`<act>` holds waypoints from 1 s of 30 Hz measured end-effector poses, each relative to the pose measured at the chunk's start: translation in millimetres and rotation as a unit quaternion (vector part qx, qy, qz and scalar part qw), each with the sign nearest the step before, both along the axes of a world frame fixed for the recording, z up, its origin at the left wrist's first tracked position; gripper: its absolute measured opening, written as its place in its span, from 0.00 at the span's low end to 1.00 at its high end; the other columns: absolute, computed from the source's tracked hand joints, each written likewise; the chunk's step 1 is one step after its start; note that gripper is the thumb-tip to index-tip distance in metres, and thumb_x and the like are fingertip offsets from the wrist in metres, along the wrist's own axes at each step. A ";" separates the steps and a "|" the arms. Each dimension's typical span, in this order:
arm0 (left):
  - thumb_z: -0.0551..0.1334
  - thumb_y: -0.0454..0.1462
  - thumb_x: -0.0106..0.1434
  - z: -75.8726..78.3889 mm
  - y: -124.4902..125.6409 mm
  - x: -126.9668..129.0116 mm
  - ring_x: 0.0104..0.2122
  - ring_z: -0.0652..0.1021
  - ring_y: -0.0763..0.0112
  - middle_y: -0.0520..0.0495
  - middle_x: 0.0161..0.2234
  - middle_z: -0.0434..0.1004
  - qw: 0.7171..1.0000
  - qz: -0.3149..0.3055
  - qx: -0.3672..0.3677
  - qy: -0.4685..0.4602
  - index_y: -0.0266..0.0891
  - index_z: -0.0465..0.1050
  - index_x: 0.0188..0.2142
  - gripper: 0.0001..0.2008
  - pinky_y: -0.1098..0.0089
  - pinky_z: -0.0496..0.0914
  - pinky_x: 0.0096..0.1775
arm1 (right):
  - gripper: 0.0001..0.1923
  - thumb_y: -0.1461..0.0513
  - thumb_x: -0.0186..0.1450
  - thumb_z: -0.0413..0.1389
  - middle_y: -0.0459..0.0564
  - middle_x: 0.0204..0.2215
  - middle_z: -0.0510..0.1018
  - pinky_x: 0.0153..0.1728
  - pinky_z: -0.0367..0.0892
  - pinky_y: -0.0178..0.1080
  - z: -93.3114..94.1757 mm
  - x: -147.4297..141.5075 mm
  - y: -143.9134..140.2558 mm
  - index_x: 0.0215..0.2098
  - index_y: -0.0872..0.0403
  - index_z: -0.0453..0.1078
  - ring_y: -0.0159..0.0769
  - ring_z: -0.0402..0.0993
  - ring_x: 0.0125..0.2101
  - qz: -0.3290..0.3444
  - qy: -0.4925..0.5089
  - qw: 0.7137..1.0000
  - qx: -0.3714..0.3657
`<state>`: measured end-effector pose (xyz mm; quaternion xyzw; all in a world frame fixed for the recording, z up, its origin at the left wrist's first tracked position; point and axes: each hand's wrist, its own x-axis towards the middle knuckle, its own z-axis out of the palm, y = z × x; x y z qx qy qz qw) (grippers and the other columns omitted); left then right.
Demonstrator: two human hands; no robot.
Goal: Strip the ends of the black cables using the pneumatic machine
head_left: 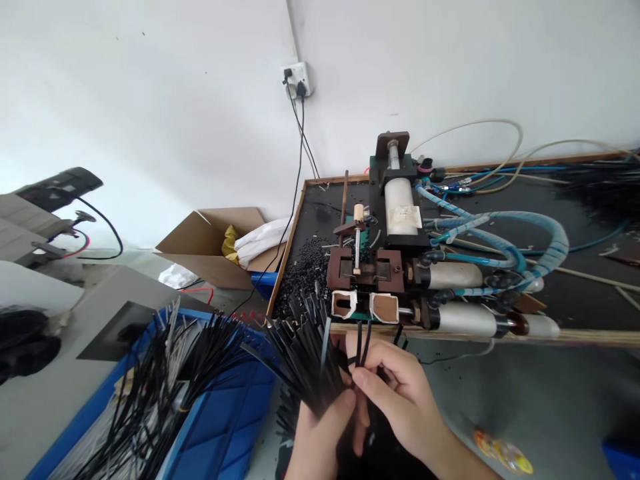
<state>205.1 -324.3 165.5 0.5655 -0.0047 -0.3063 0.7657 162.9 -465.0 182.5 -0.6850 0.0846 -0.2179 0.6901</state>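
Observation:
My left hand (327, 427) is closed around a thick bundle of black cables (303, 357), whose ends point up and away from me. Beside it, my right hand (395, 380) pinches a few separate black cables (363, 343) between thumb and fingers. Just beyond both hands stands a pneumatic machine with brown clamp jaws (367, 272) and two white-edged plates (384, 309) at the table's front edge. The cable tips in my right hand lie close below these plates, apart from the jaws as far as I can see.
Small black scraps (305, 273) cover the left part of the dark table (505, 283). Air cylinders (463, 317) and blue hoses (550, 233) extend right. A blue crate (225, 427) with more cables stands lower left, near an open cardboard box (200, 247).

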 end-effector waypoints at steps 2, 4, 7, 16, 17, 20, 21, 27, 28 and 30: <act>0.75 0.49 0.62 1.1 -1.4 2.5 0.15 0.72 0.72 0.50 0.23 0.81 1.000 -0.002 -0.028 0.012 0.40 0.79 0.36 0.16 0.71 0.66 0.22 | 0.18 0.56 0.78 0.55 0.44 0.20 0.75 0.29 0.68 0.42 0.4 -1.9 -1.9 0.28 0.48 0.67 0.39 0.74 0.22 0.008 -0.009 1.000 -0.027; 0.75 0.47 0.63 3.8 -2.8 5.0 0.15 0.72 0.73 0.49 0.25 0.82 0.999 0.007 -0.036 0.019 0.40 0.79 0.36 0.14 0.71 0.65 0.21 | 0.17 0.59 0.78 0.54 0.44 0.21 0.76 0.30 0.68 0.40 0.2 -3.4 -3.1 0.29 0.49 0.67 0.37 0.74 0.22 0.000 -0.023 0.998 -0.064; 0.74 0.45 0.64 8.5 -4.2 7.7 0.24 0.78 0.67 0.47 0.30 0.83 0.999 0.033 -0.033 0.017 0.38 0.83 0.38 0.12 0.69 0.72 0.28 | 0.15 0.59 0.78 0.54 0.47 0.27 0.77 0.31 0.68 0.39 -2.4 -4.6 -0.8 0.31 0.50 0.68 0.37 0.74 0.27 -0.034 -0.030 0.996 -0.074; 0.69 0.39 0.70 1.0 -5.0 6.8 0.24 0.69 0.73 0.54 0.26 0.69 0.979 0.070 -0.192 -0.010 0.41 0.76 0.33 0.08 0.72 0.71 0.32 | 0.23 0.44 0.78 0.52 0.44 0.26 0.76 0.12 0.51 0.28 -24.0 -9.1 27.0 0.38 0.52 0.69 0.23 0.60 0.12 0.156 0.008 0.943 0.294; 0.69 0.39 0.70 -2.6 -4.1 5.3 0.23 0.68 0.74 0.54 0.26 0.68 0.979 0.070 -0.190 -0.003 0.42 0.76 0.34 0.07 0.73 0.70 0.29 | 0.24 0.43 0.77 0.52 0.43 0.23 0.75 0.13 0.52 0.28 -25.5 -10.4 26.7 0.36 0.53 0.70 0.24 0.61 0.13 0.167 0.025 0.943 0.288; 0.70 0.43 0.69 -10.7 -2.3 0.1 0.21 0.67 0.75 0.56 0.23 0.68 0.982 0.062 -0.177 -0.003 0.43 0.77 0.40 0.08 0.74 0.65 0.25 | 0.28 0.43 0.77 0.53 0.41 0.18 0.69 0.17 0.54 0.30 -26.7 -14.9 20.2 0.31 0.55 0.72 0.26 0.60 0.15 0.152 0.077 0.965 0.198; 0.72 0.45 0.68 -11.6 -2.2 -1.5 0.21 0.68 0.74 0.56 0.22 0.68 0.985 0.061 -0.164 -0.009 0.43 0.77 0.43 0.11 0.74 0.65 0.25 | 0.28 0.44 0.78 0.53 0.41 0.17 0.67 0.17 0.53 0.30 -26.2 -16.3 17.3 0.29 0.55 0.72 0.26 0.60 0.16 0.143 0.090 0.973 0.158; 0.80 0.49 0.56 -4.5 -4.0 -4.6 0.18 0.64 0.78 0.58 0.17 0.66 0.996 0.065 -0.057 0.030 0.39 0.79 0.38 0.21 0.74 0.58 0.26 | 0.22 0.54 0.78 0.53 0.43 0.21 0.73 0.24 0.60 0.33 -18.7 -22.8 4.7 0.30 0.52 0.79 0.30 0.67 0.21 0.151 0.118 0.981 0.015; 0.80 0.49 0.56 -4.4 -3.8 -4.3 0.18 0.63 0.79 0.59 0.17 0.64 0.996 0.056 -0.056 0.037 0.39 0.78 0.37 0.21 0.74 0.57 0.25 | 0.22 0.55 0.79 0.52 0.45 0.23 0.75 0.28 0.64 0.34 -19.0 -24.4 3.4 0.31 0.52 0.80 0.32 0.71 0.24 0.149 0.104 0.983 -0.001; 0.79 0.49 0.58 -6.7 -2.9 -3.6 0.18 0.62 0.79 0.60 0.18 0.62 0.996 0.040 -0.065 0.040 0.39 0.77 0.37 0.20 0.74 0.55 0.25 | 0.18 0.60 0.77 0.51 0.50 0.33 0.79 0.39 0.70 0.37 -23.6 -29.3 1.0 0.33 0.51 0.80 0.38 0.78 0.35 0.133 0.081 0.986 -0.056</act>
